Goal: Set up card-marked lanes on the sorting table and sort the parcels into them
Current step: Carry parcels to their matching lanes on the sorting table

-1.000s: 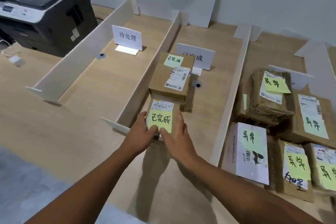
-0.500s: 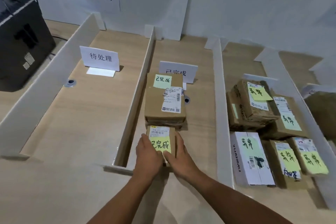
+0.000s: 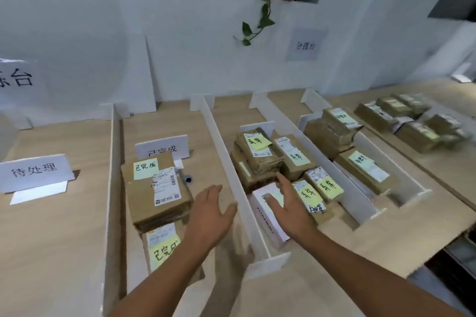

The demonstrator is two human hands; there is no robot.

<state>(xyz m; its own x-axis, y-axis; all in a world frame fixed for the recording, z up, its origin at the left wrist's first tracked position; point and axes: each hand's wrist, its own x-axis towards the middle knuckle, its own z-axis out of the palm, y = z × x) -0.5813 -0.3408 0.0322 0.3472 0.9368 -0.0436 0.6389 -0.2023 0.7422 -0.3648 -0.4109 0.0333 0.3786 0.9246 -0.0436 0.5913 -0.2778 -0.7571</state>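
Head view: we face further right than a second ago, and the printer has gone from sight.
Small parcel [image 3: 164,247]: a second ago we held it with both hands. Now it lies let go at the near end of the done lane, yellow note up, against the front of the big parcel [image 3: 154,193].
Done card [image 3: 164,148]: stands behind the big parcel, its lower edge hidden by it.
Left hand [image 3: 210,213]: off the parcel, fingers straight and spread, holding nothing, hovering over the done lane just beside the divider [image 3: 231,170].
Right hand [image 3: 291,203]: has crossed the divider and lies flat, fingers straight, on the white box [image 3: 265,224] in the next lane. We see no grip on it.
Brown parcels [image 3: 257,147]: yellow-noted, packed behind and beside the white box.
Pending card [image 3: 34,172]: stands in the far-left lane on the table [image 3: 64,239].
Meaning: we judge the small parcel's placement finished, so two parcels now sit in the done lane. Our attention is moving to the white box, perhaps to check or straighten it.
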